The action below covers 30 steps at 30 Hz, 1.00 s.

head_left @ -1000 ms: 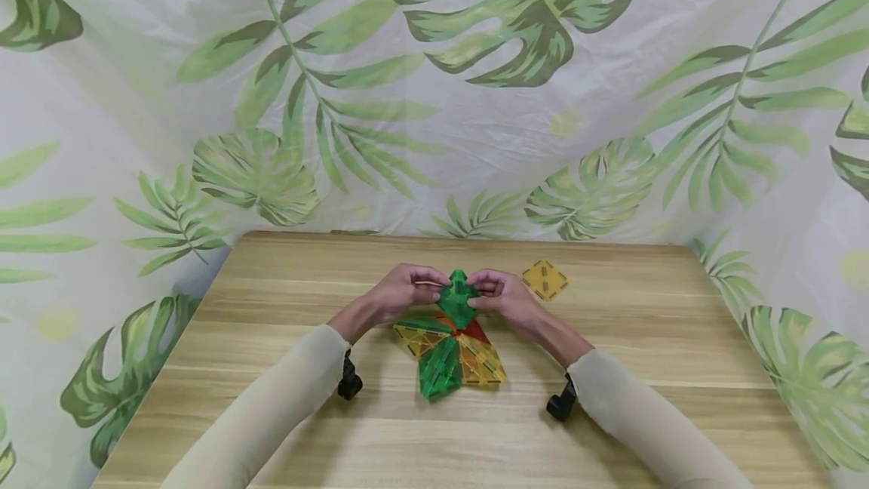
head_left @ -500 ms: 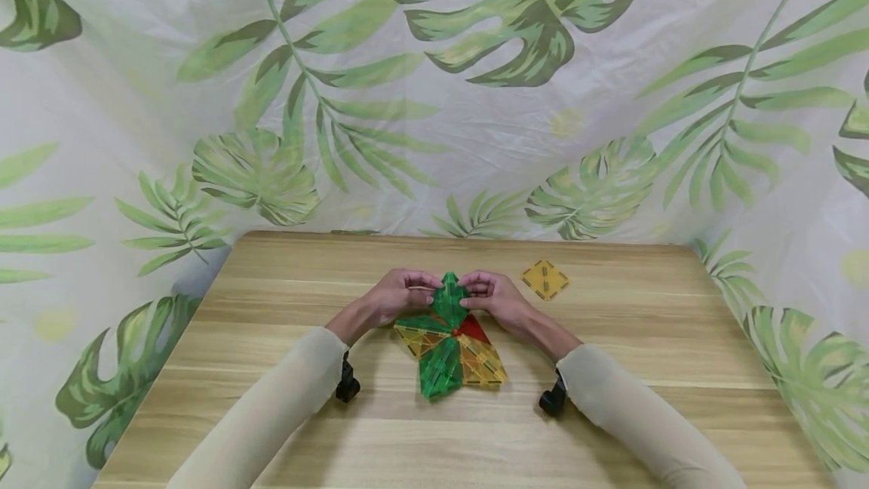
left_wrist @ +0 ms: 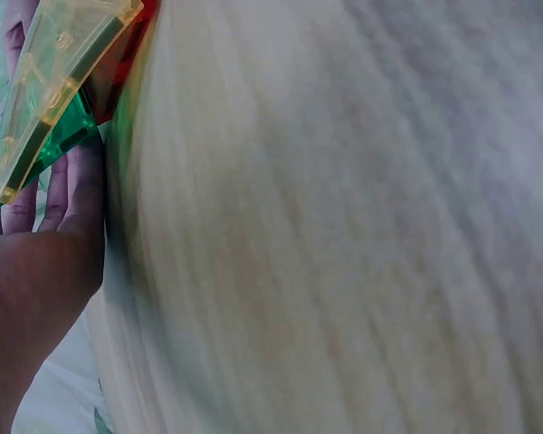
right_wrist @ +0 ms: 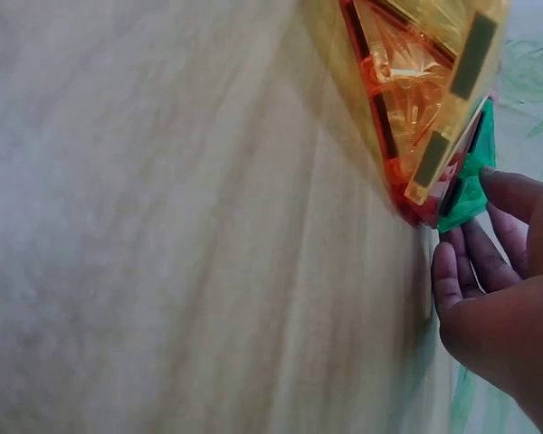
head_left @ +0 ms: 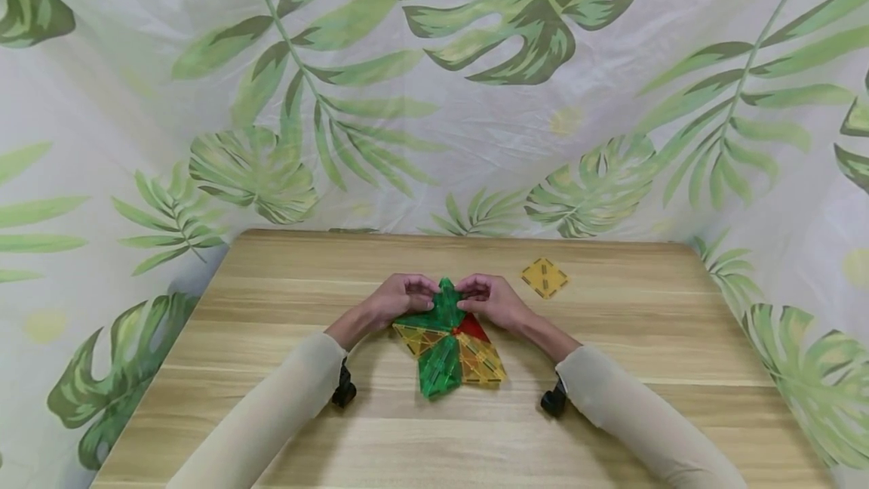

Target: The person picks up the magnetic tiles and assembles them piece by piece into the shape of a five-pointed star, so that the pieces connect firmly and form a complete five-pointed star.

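A star-like build of translucent magnetic tiles stands mid-table, its points meeting at a raised centre. The far point is a green magnetic tile piece (head_left: pixel 446 309), pinched from the left by my left hand (head_left: pixel 406 297) and from the right by my right hand (head_left: pixel 494 302). Around it are a red tile (head_left: pixel 474 327), a yellow-orange point (head_left: pixel 482 361), a near green point (head_left: pixel 440 373) and a yellow point (head_left: pixel 417 339). In the right wrist view, thumb and fingers hold the green piece (right_wrist: pixel 469 188). A yellow tile (left_wrist: pixel 45 108) partly covers the left hand's fingertips in its wrist view.
A flat yellow square tile (head_left: pixel 545 278) lies on the wooden table (head_left: pixel 285 278), back right of the build. Behind the table hangs a leaf-print cloth (head_left: pixel 475 149). Black wrist cameras hang below both sleeves.
Both hands have moved slightly left and toward me with the green piece, from above the build's centre down against its far side. The other points of the build stay put.
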Each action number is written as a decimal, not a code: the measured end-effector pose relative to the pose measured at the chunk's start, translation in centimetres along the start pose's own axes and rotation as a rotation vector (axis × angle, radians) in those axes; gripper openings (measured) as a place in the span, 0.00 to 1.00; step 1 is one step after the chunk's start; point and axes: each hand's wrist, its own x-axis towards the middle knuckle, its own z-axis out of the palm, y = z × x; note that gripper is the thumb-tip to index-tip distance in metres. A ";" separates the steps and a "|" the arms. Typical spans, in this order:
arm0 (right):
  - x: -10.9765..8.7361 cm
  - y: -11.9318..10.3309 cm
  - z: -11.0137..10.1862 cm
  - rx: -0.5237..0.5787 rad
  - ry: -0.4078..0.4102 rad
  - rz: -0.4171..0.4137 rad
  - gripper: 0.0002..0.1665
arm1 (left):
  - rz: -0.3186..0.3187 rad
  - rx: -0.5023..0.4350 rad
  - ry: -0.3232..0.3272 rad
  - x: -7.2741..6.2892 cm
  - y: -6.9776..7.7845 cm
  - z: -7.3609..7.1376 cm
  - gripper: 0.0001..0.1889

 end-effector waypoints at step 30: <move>-12.2 -2.4 -0.2 -0.733 0.091 -0.346 0.20 | 0.468 0.768 -0.152 0.0 3.1 1.6 0.14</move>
